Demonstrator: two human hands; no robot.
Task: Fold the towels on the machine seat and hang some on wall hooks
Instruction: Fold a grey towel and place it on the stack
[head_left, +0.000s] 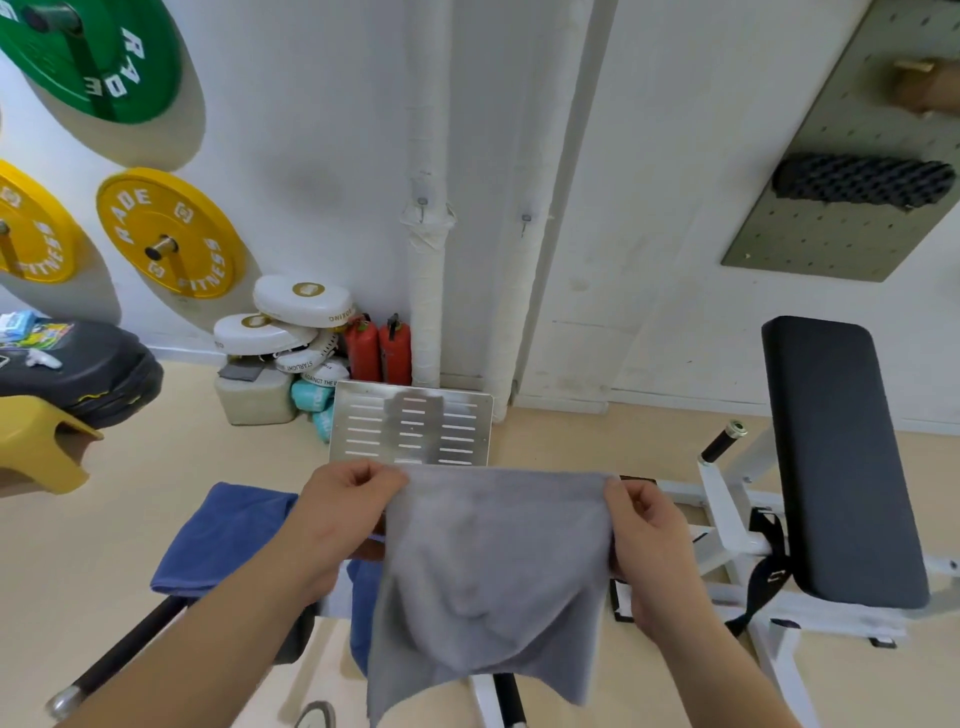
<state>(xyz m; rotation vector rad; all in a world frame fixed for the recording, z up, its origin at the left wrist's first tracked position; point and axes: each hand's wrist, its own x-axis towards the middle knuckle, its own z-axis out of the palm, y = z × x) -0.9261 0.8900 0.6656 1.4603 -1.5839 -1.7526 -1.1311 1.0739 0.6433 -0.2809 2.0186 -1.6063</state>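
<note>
A blue towel (223, 535) lies draped at left, partly behind the left hand (337, 519), which pinches the upper left corner of a grey towel (493, 566). The cloth is stretched taut along its top edge, running side to side, across to the right hand (649, 540), closed on the opposite corner. The rest hangs straight down between the arms, clear of any seat. Two wall hooks (422, 205) sit above and beyond, roughly centred, neither hand plainly nearer.

Blue towel (228, 540) draped over machine seat at near left; boxing pads (291, 325) stacked on floor (171, 447) far left.
</note>
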